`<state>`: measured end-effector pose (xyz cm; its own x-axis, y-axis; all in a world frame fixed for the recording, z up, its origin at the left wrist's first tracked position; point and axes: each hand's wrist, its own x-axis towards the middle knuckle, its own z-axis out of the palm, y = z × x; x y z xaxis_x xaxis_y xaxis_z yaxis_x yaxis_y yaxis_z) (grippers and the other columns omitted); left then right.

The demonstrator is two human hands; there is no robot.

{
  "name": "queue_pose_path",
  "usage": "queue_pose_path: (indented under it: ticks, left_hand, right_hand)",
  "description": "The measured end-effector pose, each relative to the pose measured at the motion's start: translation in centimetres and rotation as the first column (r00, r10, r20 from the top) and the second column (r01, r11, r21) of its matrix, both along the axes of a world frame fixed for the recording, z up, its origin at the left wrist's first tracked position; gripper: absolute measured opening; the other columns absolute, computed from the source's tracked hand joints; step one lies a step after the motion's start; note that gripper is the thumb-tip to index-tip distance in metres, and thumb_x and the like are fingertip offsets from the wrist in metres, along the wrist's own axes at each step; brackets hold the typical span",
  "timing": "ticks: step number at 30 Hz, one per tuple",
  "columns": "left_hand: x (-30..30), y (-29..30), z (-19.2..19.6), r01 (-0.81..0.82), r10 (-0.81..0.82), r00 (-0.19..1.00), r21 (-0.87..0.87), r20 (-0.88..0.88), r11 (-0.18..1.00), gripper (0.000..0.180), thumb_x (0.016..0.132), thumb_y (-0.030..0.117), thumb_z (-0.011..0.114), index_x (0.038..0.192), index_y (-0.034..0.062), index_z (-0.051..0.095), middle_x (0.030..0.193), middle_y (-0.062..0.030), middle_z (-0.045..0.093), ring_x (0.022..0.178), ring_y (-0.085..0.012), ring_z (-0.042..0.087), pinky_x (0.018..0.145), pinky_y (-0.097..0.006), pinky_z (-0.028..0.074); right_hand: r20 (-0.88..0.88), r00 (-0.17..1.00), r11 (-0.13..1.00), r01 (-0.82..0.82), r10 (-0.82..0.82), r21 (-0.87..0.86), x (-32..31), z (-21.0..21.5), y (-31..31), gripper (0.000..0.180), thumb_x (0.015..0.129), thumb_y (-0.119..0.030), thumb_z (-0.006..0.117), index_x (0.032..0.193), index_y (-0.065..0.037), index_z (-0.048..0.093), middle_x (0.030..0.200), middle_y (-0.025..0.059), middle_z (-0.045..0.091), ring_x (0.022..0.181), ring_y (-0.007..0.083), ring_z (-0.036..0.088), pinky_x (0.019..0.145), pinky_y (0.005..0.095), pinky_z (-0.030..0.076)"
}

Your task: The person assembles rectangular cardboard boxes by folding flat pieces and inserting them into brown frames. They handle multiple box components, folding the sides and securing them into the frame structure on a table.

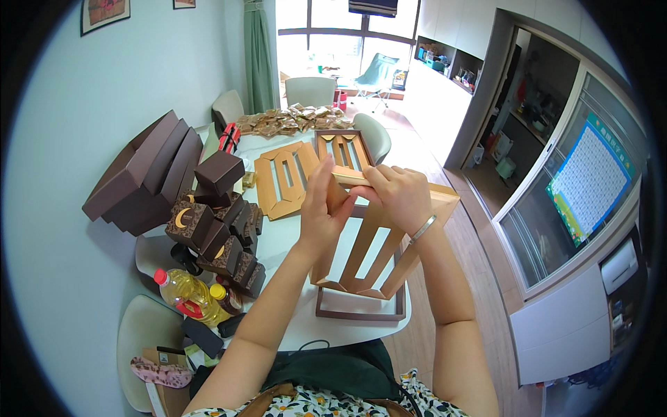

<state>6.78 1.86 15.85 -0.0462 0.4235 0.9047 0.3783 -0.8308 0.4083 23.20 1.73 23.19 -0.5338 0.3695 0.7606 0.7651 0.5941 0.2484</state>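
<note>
Head view. A slotted cardboard insert (358,267) is held tilted above the table (281,243), over a dark brown tray (361,314) near the table's front edge; whether tray and insert touch cannot be told. Left grip (324,201): fingers raised along the far-left side flap, thumb opposed, card pinched between. Right grip (399,191): clamped on the far edge, fingers curled over the top, thumb tip near the left one.

A second insert (267,182) lies flat beyond; another is seated in a farther tray (317,149).

Risks, as judged: a flap could be creased or torn if the two sides are pressed unevenly; the fold could spring open if thumb pressure is eased; the narrow strips between slots could be bent by twisting; the near end could be snagged on the tray's rim. The piled small boxes (221,170) could be toppled by a swing of the left forearm, the oil bottle (191,295) likewise knocked.

Markings: gold crescents and patterned sleeves noted on the small boxes; a red label on the bottle; a blue-bordered poster (590,182) with gridded characters, mostly too small to be read.
</note>
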Motion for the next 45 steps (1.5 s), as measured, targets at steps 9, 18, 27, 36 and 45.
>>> queue_pose_path:
  ticks: [9, 18, 27, 36, 45]
  left_hand:
    - [-2.3, 0.4, -0.6, 0.155, -0.122, 0.977, -0.191, 0.175, 0.969, 0.068, 0.079, -0.002, 0.068, 0.137, 0.0110, 0.036, 0.120, -0.0133, 0.051, 0.101, -0.0249, 0.057, 0.083, -0.036, 0.051]
    - [-2.7, 0.7, 0.6, 0.127, -0.127, 0.990, -0.002, 0.069, 0.992, 0.072, 0.070, 0.011, 0.079, 0.132, 0.0125, 0.041, 0.130, -0.0138, 0.046, 0.114, -0.0279, 0.052, 0.095, -0.039, 0.046]
    - [-3.5, 0.7, 2.5, 0.064, -0.064, 0.998, 0.006, -0.003, 0.998, 0.045, 0.067, 0.009, 0.082, 0.105, 0.0087, 0.058, 0.125, -0.0128, 0.049, 0.113, -0.0276, 0.055, 0.091, -0.036, 0.050]
    - [-3.2, 0.5, 2.5, 0.063, -0.064, 0.997, 0.030, 0.038, 0.998, 0.046, 0.065, 0.004, 0.083, 0.103, 0.0093, 0.057, 0.121, -0.0114, 0.050, 0.111, -0.0274, 0.056, 0.090, -0.036, 0.051]
    - [-4.2, 1.0, 2.3, -0.007, 0.009, 0.999, 0.040, -0.042, 0.999, 0.066, 0.065, 0.000, 0.082, 0.122, 0.0103, 0.050, 0.131, -0.0137, 0.048, 0.116, -0.0248, 0.054, 0.098, -0.034, 0.045]
  right_hand:
    - [-0.039, 0.994, 0.990, 0.102, -0.106, -0.096, 6.1, 1.0, -1.6, 0.058, 0.072, -0.059, 0.064, 0.105, -0.011, 0.061, 0.089, 0.0027, 0.065, 0.074, 0.0200, 0.064, 0.067, 0.0318, 0.050]
    - [0.028, 0.994, 0.972, 0.112, -0.109, -0.206, 7.5, 0.3, -1.6, 0.039, 0.078, -0.051, 0.062, 0.088, -0.013, 0.063, 0.069, -0.0005, 0.062, 0.061, 0.0149, 0.062, 0.052, 0.0273, 0.047]
    - [-0.222, 0.965, 0.987, 0.155, -0.141, 0.043, 5.8, -0.7, -2.4, 0.065, 0.076, -0.039, 0.075, 0.128, -0.010, 0.048, 0.125, 0.0122, 0.054, 0.107, 0.0265, 0.058, 0.085, 0.0312, 0.050]
    - [-0.834, 0.550, 0.905, -0.341, -0.028, -0.255, 3.7, -7.2, -3.0, 0.080, 0.086, -0.008, 0.063, 0.148, -0.004, 0.013, 0.142, 0.0227, 0.040, 0.110, 0.0270, 0.058, 0.090, 0.0342, 0.049]
    - [-0.775, 0.627, 0.824, -0.480, 0.081, -0.302, 4.4, -6.1, -3.0, 0.075, 0.088, -0.002, 0.057, 0.149, -0.005, 0.013, 0.132, 0.0191, 0.048, 0.110, 0.0248, 0.057, 0.092, 0.0330, 0.048]
